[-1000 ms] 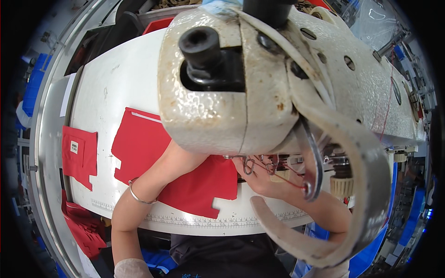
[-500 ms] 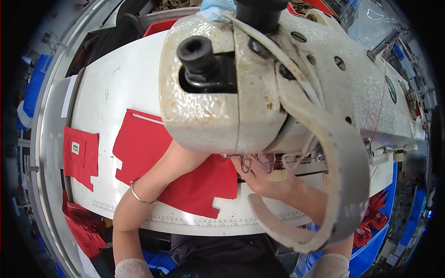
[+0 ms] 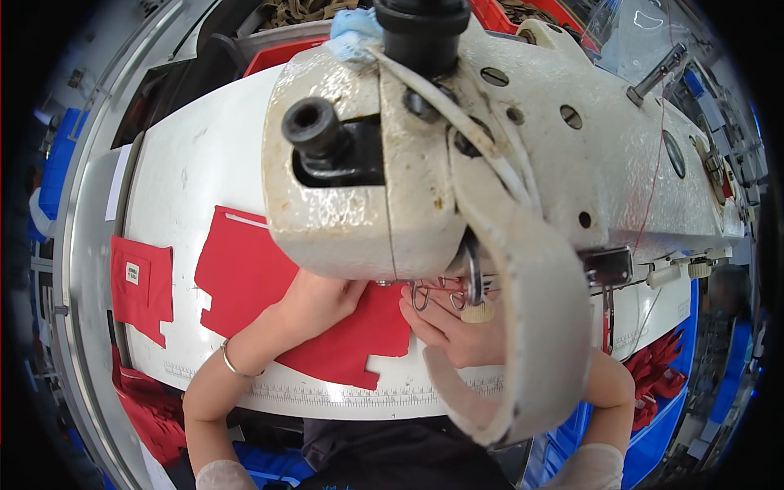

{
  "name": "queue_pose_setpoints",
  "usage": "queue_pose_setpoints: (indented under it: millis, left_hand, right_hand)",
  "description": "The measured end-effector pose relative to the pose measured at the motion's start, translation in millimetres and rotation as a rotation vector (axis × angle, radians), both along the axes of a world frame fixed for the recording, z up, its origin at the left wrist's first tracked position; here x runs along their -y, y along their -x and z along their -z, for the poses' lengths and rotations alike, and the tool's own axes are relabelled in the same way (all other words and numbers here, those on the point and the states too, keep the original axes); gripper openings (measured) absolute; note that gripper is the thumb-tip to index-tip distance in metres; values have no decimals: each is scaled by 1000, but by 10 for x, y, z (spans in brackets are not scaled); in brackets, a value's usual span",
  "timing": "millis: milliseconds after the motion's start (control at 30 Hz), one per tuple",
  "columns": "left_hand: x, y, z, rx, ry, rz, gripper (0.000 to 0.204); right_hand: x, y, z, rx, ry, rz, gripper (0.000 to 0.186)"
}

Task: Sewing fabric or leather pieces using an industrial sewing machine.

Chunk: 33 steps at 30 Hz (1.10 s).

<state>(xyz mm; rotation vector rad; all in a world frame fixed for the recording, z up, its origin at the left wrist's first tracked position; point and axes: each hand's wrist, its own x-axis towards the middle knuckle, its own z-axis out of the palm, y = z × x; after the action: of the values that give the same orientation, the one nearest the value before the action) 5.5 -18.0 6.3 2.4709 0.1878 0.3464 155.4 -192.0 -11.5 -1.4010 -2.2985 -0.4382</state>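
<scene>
A red fabric piece (image 3: 343, 355) with notched corners lies on the white machine bed, partly hidden beneath the sewing machine head (image 3: 343, 237). My left hand (image 3: 321, 309) rests on it with fingers curled in against the cloth; their tips are partly hidden by the head. To the right, beside the needle area and wire thread guides (image 3: 420, 296), my right hand (image 3: 457, 331) lies with fingers stretched out at the cloth's right edge. A pale curved guard (image 3: 547, 327) covers part of this hand. Red thread runs near its fingers.
A smaller red piece with a pocket and label (image 3: 143, 286) lies at the left. Red fabric pieces hang at the lower left (image 3: 151, 416); more fill a blue bin (image 3: 665, 408) at right. A printed ruler (image 3: 343, 396) follows the front edge. Red trays stand behind.
The view has shifted, so the machine head appears further left. My right hand's fingers now show more, stretched out by the thread guides. My left hand's curled fingers have come further into sight.
</scene>
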Motion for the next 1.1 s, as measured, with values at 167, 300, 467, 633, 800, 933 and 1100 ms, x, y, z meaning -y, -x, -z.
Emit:
queue_pose_setpoints:
  millis: [167,300,467,633,800,933,1100]
  left_hand:
    - [13,120,-19,31,-249,155,20]
    - [19,101,-79,54,-285,169,21]
    - [-7,139,67,20,-213,182,30]
    - [-33,202,145,-107,-232,154,35]
    - [-6,94,65,12,-246,189,27]
    - [15,155,2,18,-274,133,25]
    - [26,97,-58,128,-258,178,22]
  right_hand:
    - [51,161,-11,7,-25,13,18]
    - [60,203,19,-50,-152,100,16]
    - [90,190,-4,5,-110,72,14]
    - [10,155,8,4,-21,-41,10]
    - [107,419,543,2,-144,178,9]
    - [145,260,192,305,50,-17,14]
    - [-63,99,-220,-151,118,-50,33]
